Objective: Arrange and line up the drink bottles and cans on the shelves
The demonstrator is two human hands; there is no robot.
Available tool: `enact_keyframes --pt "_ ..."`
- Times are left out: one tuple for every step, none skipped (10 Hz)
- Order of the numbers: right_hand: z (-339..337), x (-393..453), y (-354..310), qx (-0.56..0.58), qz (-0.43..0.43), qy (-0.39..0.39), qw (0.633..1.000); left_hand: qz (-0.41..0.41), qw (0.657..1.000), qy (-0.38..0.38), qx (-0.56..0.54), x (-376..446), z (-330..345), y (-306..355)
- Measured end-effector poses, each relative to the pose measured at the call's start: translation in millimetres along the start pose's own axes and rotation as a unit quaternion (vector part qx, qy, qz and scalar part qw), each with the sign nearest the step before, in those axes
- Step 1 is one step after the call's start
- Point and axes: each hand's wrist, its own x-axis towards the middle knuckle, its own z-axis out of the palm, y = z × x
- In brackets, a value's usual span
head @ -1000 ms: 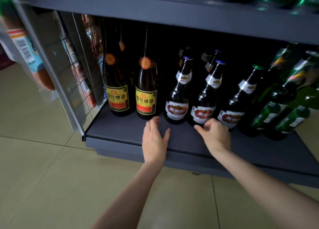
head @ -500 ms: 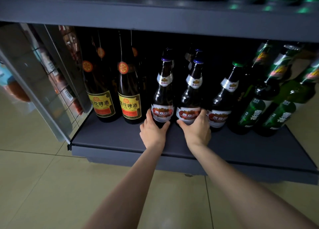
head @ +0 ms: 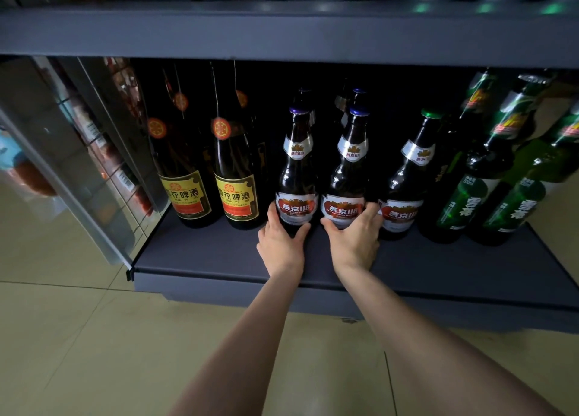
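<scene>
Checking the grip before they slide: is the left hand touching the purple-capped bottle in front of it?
Touching. The head view shows the left hand with thumb and fingers wrapped around the base of the purple-capped bottle.

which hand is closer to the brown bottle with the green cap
Right. The right hand grips the neighbouring purple-capped bottle, its fingers almost at the green-capped bottle. The left hand grips a second purple-capped bottle, farther left.

Bottles (head: 296, 177) side by side on shelf (head: 219, 259)
</scene>
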Motion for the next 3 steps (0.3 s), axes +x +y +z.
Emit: enact_keyframes --pt "-0.1 1.6 1.0 -0.011 -0.005 -0.004 1.0 -0.002 1.0 -0.008 0.01 0.9 1.1 -0.9" --pt "-6.8 0.4 0.9 -0.028 -0.003 -0.023 0.999 -0.004 1.0 -0.017 0.006 0.1 -2.7 2.2" --pt "-24.3 1.8 16.4 -0.051 -0.035 -0.008 0.998 0.017 1.0 0.014 -0.003 -5.5 -4.6 -0.1"
